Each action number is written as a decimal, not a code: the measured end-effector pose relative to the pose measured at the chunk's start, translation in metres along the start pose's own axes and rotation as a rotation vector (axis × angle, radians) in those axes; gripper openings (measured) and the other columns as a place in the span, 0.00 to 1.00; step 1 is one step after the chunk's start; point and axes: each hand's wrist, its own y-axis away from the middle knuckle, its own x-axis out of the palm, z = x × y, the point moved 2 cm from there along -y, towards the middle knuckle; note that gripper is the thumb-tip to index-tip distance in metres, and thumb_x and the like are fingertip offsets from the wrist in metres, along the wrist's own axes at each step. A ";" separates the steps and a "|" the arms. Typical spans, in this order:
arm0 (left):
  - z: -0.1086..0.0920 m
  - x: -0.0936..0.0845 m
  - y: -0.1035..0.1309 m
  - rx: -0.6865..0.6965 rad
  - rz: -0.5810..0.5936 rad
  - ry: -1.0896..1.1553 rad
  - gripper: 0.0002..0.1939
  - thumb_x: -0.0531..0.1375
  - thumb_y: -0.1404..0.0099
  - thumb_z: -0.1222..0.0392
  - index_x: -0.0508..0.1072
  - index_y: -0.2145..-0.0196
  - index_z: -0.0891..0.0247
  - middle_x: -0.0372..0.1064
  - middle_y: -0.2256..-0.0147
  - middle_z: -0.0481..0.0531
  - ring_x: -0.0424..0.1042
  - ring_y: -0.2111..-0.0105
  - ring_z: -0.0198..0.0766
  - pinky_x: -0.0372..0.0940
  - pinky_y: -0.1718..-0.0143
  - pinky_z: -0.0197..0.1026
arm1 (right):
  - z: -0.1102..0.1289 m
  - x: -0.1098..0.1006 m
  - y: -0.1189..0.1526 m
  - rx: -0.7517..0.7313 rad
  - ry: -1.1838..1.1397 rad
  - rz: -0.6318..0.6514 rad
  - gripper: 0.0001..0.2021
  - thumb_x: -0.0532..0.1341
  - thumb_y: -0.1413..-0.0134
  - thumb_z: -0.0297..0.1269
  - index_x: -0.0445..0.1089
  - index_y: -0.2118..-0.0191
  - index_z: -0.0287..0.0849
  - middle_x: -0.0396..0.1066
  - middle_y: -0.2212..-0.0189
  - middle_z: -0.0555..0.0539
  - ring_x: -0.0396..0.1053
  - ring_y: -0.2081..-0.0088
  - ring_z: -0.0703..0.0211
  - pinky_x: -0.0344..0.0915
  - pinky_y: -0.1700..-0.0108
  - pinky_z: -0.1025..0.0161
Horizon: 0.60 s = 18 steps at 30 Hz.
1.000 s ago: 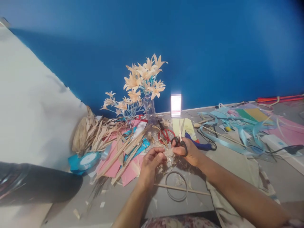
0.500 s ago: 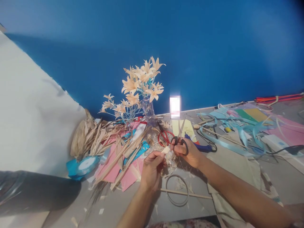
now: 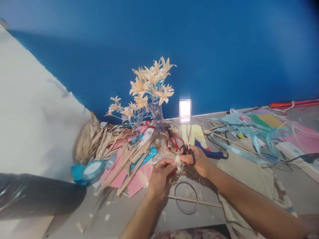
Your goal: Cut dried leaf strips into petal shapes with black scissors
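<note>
My right hand [image 3: 196,160] is closed on black-handled scissors [image 3: 188,141], whose blades point up and away from me. My left hand [image 3: 161,172] pinches a small pale piece of husk or paper [image 3: 177,159] between thumb and fingers. The right fingertips touch or nearly touch that piece's far side; I cannot tell which. Beneath the hands lies a heap of pale scraps [image 3: 181,170]. Just beyond are red-handled scissors [image 3: 174,143]. A grey ring [image 3: 186,211] and a thin stick [image 3: 209,202] rest on the table nearer to me.
Pale flowers [image 3: 152,79] stand in a clear vase [image 3: 157,116] by the blue wall. Dried husks [image 3: 99,141], pink sheets [image 3: 117,169] and a blue ribbon roll [image 3: 92,168] lie left. A blue glue gun [image 3: 209,152], light-blue ribbon [image 3: 255,142] and beige cloth [image 3: 245,176] are right.
My hands have come closer together. The pale piece is turned more upright, with the right fingertips now at it. The scissors stay in my right hand, and the view has shifted slightly.
</note>
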 end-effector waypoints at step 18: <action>-0.011 0.017 -0.010 0.234 -0.109 0.272 0.12 0.68 0.46 0.58 0.67 0.75 0.63 0.66 0.76 0.46 0.63 0.76 0.31 0.59 0.72 0.33 | -0.013 0.019 0.008 -0.058 0.085 0.134 0.27 0.66 0.59 0.65 0.70 0.73 0.42 0.64 0.78 0.50 0.54 0.77 0.63 0.49 0.74 0.63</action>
